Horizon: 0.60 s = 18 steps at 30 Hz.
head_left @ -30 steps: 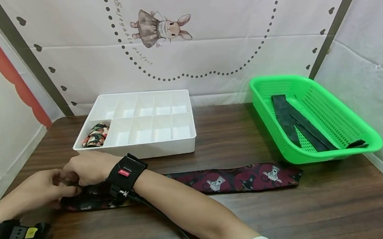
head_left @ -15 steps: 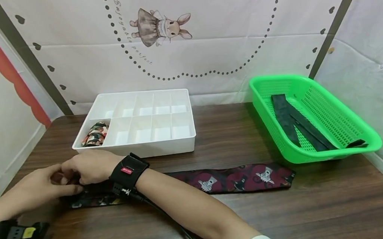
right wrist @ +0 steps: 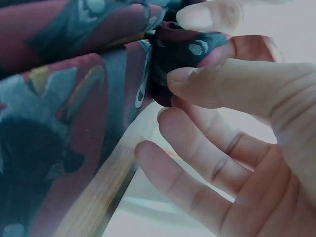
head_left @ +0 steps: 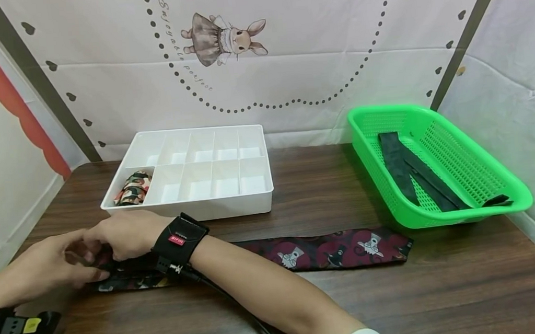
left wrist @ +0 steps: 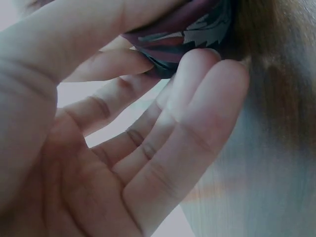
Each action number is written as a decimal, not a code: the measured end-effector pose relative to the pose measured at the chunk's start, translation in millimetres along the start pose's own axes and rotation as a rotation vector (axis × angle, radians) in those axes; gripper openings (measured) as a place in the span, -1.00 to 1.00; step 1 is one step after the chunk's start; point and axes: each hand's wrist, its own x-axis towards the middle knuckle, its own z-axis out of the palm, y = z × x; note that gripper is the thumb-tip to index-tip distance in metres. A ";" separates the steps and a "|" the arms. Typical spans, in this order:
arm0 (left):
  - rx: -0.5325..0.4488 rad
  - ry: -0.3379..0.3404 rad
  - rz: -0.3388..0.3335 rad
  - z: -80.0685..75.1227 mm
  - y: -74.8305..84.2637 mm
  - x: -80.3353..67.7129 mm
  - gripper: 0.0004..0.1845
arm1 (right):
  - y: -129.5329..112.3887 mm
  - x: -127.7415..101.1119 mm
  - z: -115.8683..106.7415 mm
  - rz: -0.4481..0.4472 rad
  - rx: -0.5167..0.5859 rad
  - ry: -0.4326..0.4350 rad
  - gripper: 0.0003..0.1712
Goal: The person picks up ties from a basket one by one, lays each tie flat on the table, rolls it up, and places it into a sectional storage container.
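Both hands meet at the counter's (head_left: pixel 335 308) front-left corner, where the dark red patterned tie (head_left: pixel 340 249) lies stretched along the front edge. The left hand (head_left: pixel 49 268) and right hand (head_left: pixel 122 235) each pinch its rolled end between thumb and fingertips, keeping the coil tight.

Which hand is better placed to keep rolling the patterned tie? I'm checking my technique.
Probably the right hand: it pinches the rolled end of the patterned tie, with its arm along the unrolled length. The left hand only steadies that end.
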 end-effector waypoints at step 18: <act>-0.106 -0.048 -0.034 11.2 10.0 6.5 -0.52 | 2.5 -1.9 -3.7 -0.038 0.045 -0.028 -0.69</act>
